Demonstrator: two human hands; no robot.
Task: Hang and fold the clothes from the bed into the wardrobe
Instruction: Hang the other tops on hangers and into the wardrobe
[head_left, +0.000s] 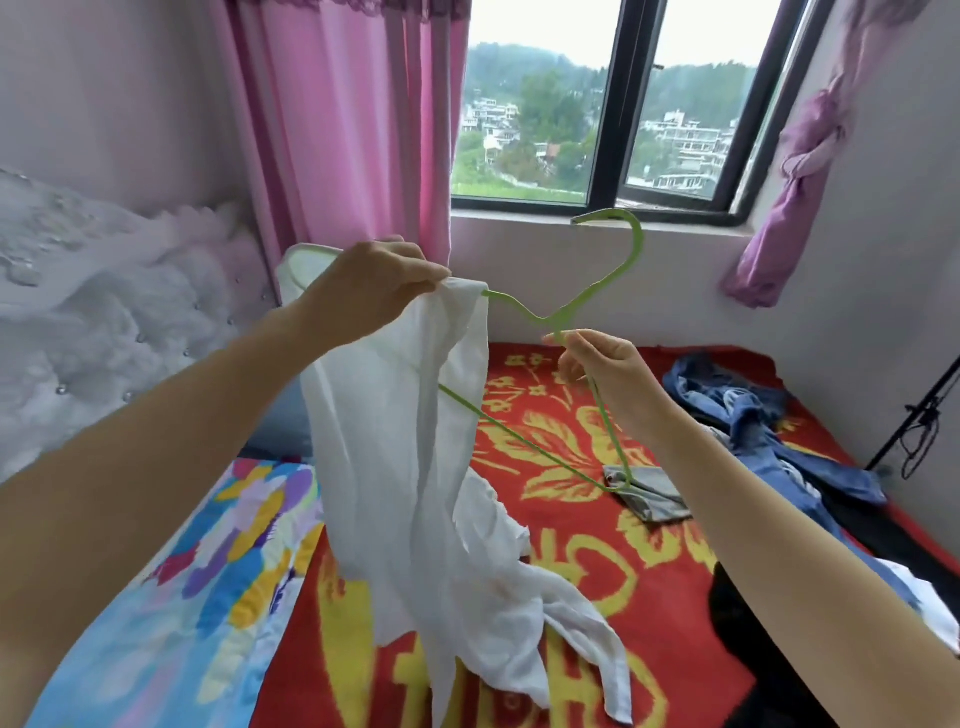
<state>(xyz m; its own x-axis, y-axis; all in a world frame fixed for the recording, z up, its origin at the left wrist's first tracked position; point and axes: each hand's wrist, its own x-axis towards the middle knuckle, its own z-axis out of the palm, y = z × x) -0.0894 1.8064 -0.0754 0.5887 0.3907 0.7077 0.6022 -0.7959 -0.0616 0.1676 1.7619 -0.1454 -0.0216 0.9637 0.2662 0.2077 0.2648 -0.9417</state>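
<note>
left forearm (156, 457) bare, extends in from 8 o'clock | left hand (371, 293) back to camera, curled, pinching white garment (395, 441) at its 3 o'clock edge | right forearm (779, 519) bare, extends in from 4 o'clock | right hand (610, 376) at 4 o'clock of left, apart, thumb and forefinger pinching green hanger (621, 270)

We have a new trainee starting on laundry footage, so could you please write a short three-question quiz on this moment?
1. True or false: the garment covers both shoulders of the hanger.
2. Which hand pinches the hanger below its hook? A left, B right.
3. Fill in: the denim lies on the ___.
Key: 1 false; 2 B, the right hand; 3 bed.
</note>
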